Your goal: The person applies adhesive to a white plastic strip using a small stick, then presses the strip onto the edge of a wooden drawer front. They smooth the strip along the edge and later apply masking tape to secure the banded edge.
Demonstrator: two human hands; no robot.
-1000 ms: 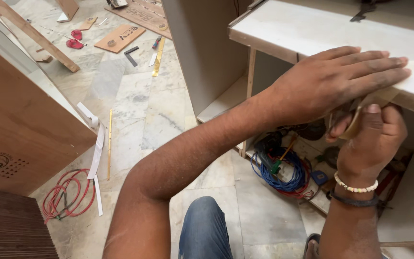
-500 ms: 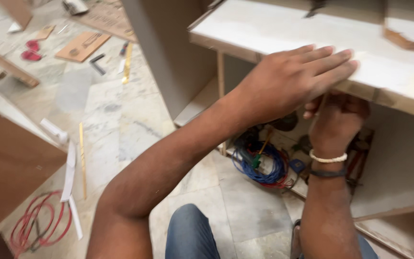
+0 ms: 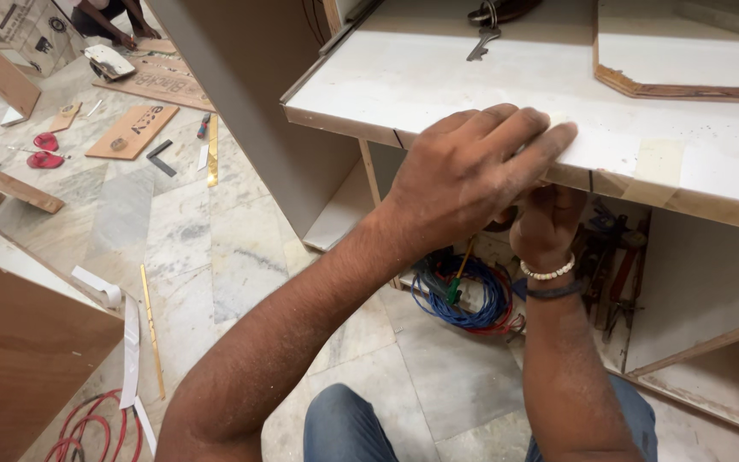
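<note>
Both hands work the front edge of a white laminated shelf board point(image 3: 438, 81): the left hand point(image 3: 472, 167) lies flat, released, on top, while the right hand point(image 3: 545, 224) is clenched just beneath, its contents hidden. Stiff, heavy and smooth-faced, the board probably handles best gripped by its edges.

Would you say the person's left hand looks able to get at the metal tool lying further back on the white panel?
Probably yes. The left hand lies flat on the white panel's front edge, and the bare surface between it and the metal tool holds nothing in the way. The right hand is tucked under the panel.
</note>
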